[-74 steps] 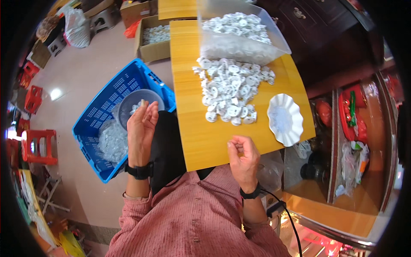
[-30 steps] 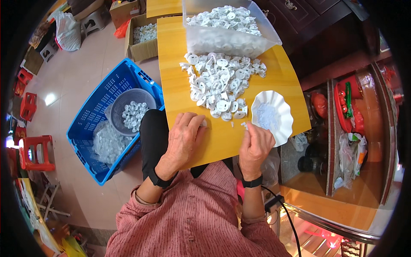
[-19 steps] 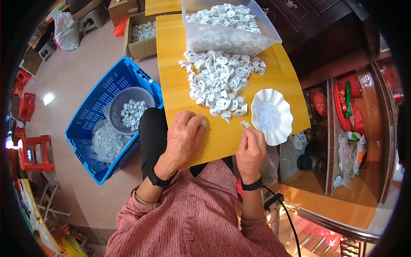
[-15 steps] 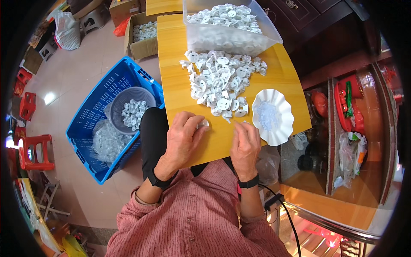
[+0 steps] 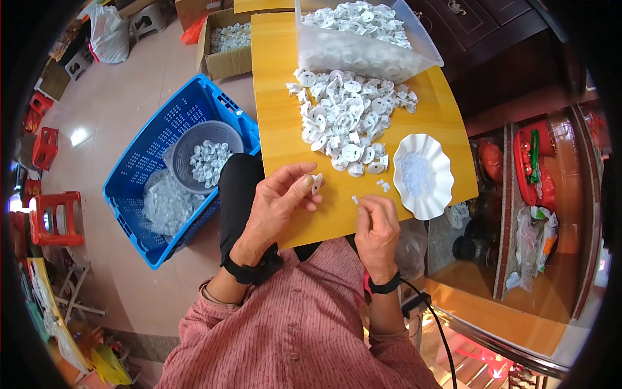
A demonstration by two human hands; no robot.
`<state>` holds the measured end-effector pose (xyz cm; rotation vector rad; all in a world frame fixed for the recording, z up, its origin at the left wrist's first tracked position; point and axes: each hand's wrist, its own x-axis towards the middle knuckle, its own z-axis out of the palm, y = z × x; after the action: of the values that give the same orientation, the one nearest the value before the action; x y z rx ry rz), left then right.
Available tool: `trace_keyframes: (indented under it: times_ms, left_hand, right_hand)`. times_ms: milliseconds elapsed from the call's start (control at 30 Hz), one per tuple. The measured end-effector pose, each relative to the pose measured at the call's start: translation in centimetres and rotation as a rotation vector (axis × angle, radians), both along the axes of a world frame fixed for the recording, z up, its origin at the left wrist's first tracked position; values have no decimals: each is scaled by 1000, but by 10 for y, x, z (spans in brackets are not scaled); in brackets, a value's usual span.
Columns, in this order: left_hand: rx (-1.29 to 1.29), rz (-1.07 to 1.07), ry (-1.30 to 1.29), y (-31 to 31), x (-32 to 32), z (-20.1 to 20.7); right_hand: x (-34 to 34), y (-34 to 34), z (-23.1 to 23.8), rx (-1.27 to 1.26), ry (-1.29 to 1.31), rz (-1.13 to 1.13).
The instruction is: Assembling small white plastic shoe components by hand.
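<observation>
fingers of the left hand (image 5: pixel 275 204) pinch a small white piece (image 5: pixel 317 184), thumb pressed toward the fingertips with no gap beyond the piece's own thickness; the white piece is held up over the worktop (image 5: pixel 275 97), turned nearly edge-on, its long axis running close to 1 o'clock and 7 o'clock; the right hand (image 5: pixel 378 230) sits at about 4 o'clock from it, thumb and forefinger drawn together; a tiny sliver (image 5: pixel 354 200) is at 10 o'clock from those fingertips, touching or just beside them, and i cannot tell whether they have hold of it; that placing matters most: the tiny sliver sits between the 2 hands, much nearer the right, with the white piece farther off along the same 10 o'clock line; loose slivers (image 5: pixel 383 186) lie between 1 and 2 o'clock from the right fingertips, near the scalloped white bowl (image 5: pixel 442 188), which holds pale bits; a heap of white parts (image 5: pixel 350 123) spreads between 1 and 2 o'clock from the left hand, a clear bin (image 5: pixel 363 59) of similar parts beyond it toward 12 o'clock; off the worktop, between 9 and 10 o'clock from the left hand, stands a blue basket (image 5: pixel 152 139)
</observation>
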<state>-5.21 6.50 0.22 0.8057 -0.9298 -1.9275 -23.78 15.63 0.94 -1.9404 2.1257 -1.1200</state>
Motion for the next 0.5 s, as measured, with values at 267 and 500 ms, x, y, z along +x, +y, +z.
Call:
trace_keyframes:
  times_ms: [267, 500]
  left_hand:
    - [136, -66, 166, 1, 3, -9]
    - [213, -92, 303, 2, 2, -10]
  right_hand:
    - [1, 5, 1, 43, 55, -6]
    - [10, 10, 10, 133, 226, 75]
